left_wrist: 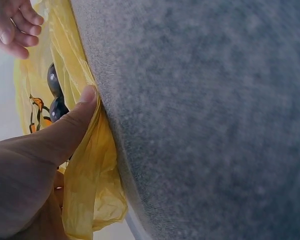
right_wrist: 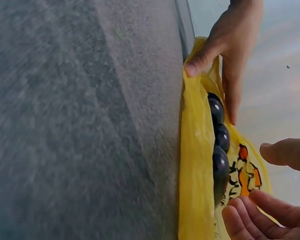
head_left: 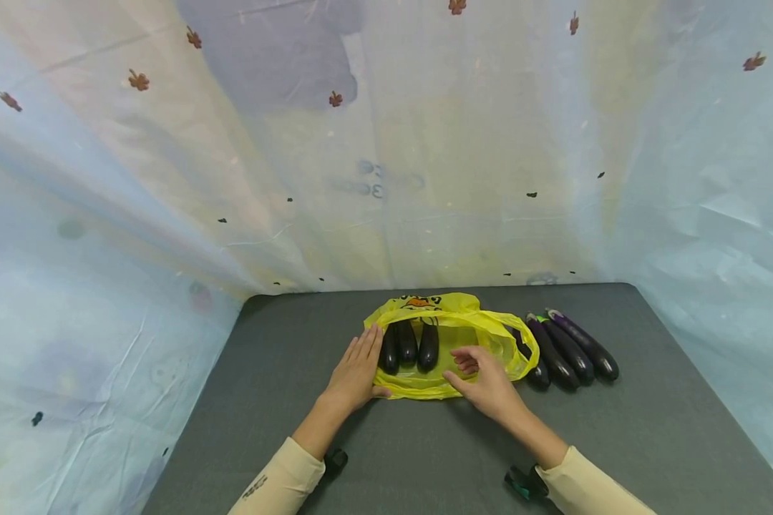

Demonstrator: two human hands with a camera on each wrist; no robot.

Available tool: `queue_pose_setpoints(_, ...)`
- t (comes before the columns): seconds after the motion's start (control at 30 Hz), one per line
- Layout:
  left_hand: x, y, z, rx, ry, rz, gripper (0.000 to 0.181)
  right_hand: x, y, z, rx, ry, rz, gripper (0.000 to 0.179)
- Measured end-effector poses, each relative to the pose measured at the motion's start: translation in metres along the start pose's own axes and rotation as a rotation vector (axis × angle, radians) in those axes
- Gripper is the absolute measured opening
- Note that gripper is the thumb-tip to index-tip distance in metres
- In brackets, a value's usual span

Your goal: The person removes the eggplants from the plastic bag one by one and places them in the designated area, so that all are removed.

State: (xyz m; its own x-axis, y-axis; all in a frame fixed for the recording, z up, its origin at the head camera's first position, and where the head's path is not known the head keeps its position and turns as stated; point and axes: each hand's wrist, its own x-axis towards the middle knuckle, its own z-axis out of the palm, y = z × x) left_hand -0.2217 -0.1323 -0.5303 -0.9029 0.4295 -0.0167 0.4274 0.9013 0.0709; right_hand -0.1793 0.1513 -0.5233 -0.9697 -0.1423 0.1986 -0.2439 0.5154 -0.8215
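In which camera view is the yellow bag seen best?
The head view: the yellow bag appears nearly whole, its open mouth showing three eggplants inside. The left wrist view shows only part, some hidden by the left hand; the right wrist view shows one side and orange print, but the frame cuts it off.

And here's the outfit: a pale cream fabric sleeve (head_left: 282,478) on the left arm, and yes, a small dark marking (head_left: 255,487) sits on it! Right by that cuff, a compact, rounded black fitting (head_left: 336,462). Across to the right, a second pale cream fabric sleeve (head_left: 589,486), and its chunky black wrist-worn piece (head_left: 537,481) flashes a green patch (head_left: 519,491)! Past the cuffs, bare forearms.
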Motion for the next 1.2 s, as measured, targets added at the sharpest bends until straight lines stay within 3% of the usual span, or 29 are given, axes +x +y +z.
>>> queue_pose_setpoints(0.3,-0.001,0.002,-0.003,-0.009,0.002,0.001,0.129,0.015,0.004,0.020,-0.044,0.004,0.087,0.049)
queue_pose_setpoints(0.73,0.000,0.002,-0.003,-0.019,0.004,0.001,0.128,0.028,0.005,0.037,-0.135,0.013,0.113,0.063)
queue_pose_setpoints(1.03,0.000,0.001,-0.003,-0.017,0.003,0.010,0.128,0.037,0.007,0.042,-0.184,0.005,0.116,0.049)
queue_pose_setpoints(1.2,0.001,0.002,-0.004,-0.015,0.001,0.012,0.128,0.040,0.008,0.043,-0.195,-0.006,0.124,0.054)
